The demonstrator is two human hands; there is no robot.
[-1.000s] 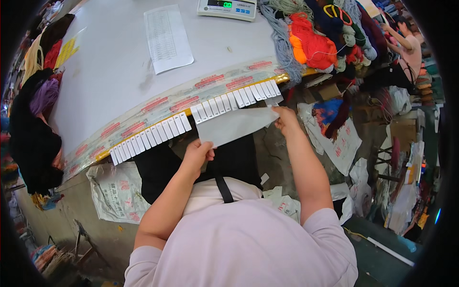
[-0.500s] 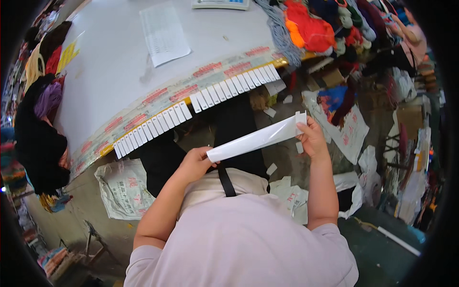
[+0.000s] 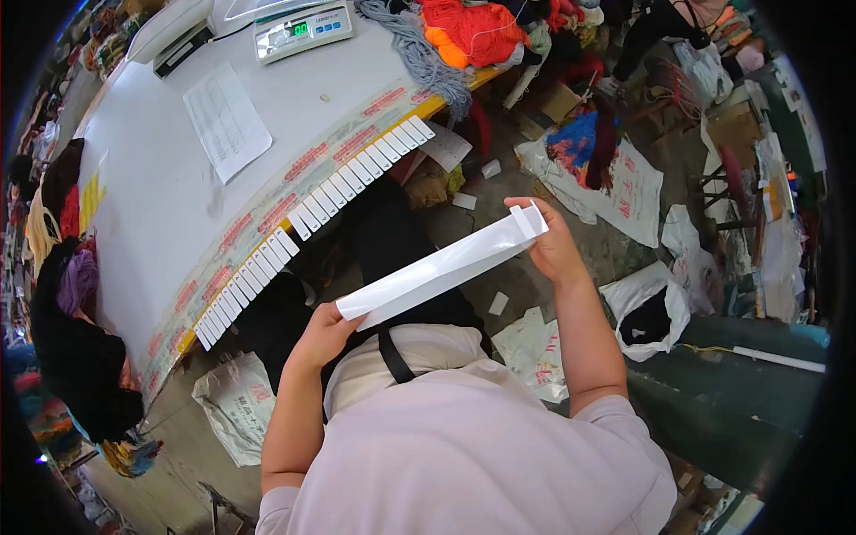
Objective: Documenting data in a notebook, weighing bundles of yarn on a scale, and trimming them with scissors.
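A long, glossy white paper strip (image 3: pixel 437 272) stretches between my two hands, above my lap. It looks creased lengthwise, and its right end is higher than its left. My left hand (image 3: pixel 323 335) pinches the left end, with its fingertips partly hidden beneath. At the other end my right hand (image 3: pixel 555 245) grips the strip, where a small white tab (image 3: pixel 522 219) sticks up. Small white labels (image 3: pixel 361 171) hang side by side along the table edge, just beyond the strip; a second group of labels (image 3: pixel 245 278) continues to the left.
The grey table (image 3: pixel 169 223) curves ahead, holding a printed sheet (image 3: pixel 227 125) and a digital scale (image 3: pixel 303 32). Red yarn (image 3: pixel 477 31) is heaped at its far right, dark yarn (image 3: pixel 76 348) at its left. Plastic sacks (image 3: pixel 615 183) lie on the floor. A person (image 3: pixel 660 36) is at the upper right.
My view has turned, bringing the scale fully into sight and shifting the table down-left. The strip stays in both hands and shows more of its lower fold now.
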